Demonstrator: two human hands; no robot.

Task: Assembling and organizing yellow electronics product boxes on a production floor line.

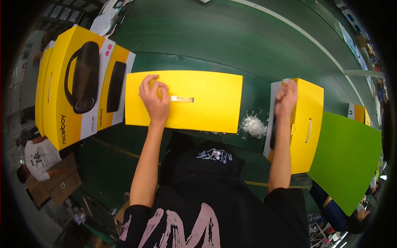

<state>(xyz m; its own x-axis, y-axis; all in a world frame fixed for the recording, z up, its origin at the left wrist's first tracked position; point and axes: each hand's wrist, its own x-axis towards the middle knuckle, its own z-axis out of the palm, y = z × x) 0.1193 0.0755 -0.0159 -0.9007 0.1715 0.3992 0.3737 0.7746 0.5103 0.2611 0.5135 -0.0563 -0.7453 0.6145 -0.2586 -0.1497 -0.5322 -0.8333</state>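
In front of me lies a yellow box (215,95) with a pale carry strap (182,99) in its upper face. My left hand (155,97) rests on the left part of that face, beside the strap. Its fingers are loosely bent and apart, with nothing visible in them. To the right stands a second yellow box (304,153) with its own strap (308,130). My right hand (286,97) is closed at this box's far left edge. Whatever its fingers pinch, if anything, is hidden.
Printed yellow and white boxes (70,120) stand upright at the left. A heap of clear plastic scraps (253,126) sits on the green table (198,41) between the boxes. A large green panel (347,157) is at the right. A person in a white shirt (40,159) is at far left.
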